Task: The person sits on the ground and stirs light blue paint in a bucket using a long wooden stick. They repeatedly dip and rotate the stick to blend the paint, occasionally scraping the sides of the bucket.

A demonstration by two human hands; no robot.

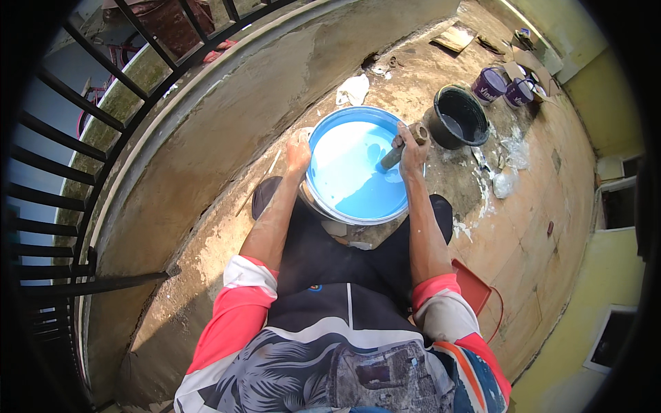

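We cannot see the lower end of the thick rod [391, 160]; it runs into the pale liquid [348, 162] in the blue-walled tub [358, 221], and the liquid's true colour is hard to judge, half in glare and half in shadow. The right hand [413, 150] is closed round the rod's upper part and covers some of it. The left hand [299, 153] is curled at the tub's left rim, its fingertips too poorly shown for us to tell whether it grips. The tub sits on the floor between the person's knees, its depth not visible. A red tray-like piece [471, 289] is partly covered by the right sleeve [444, 310]. We note a black bucket [438, 129] just beyond the right hand, its contents too dark to identify; crumpled clear plastic [506, 182] lies near it, amid white splashes. A white cloth [353, 90] lies beyond the tub. Along the left, a low wall [206, 131] and dark railing [58, 140] bound the space, the railing cutting across objects outside. Two purple tubs [489, 86] stand past the bucket, bearing pale lettering; smaller print we cannot make out.
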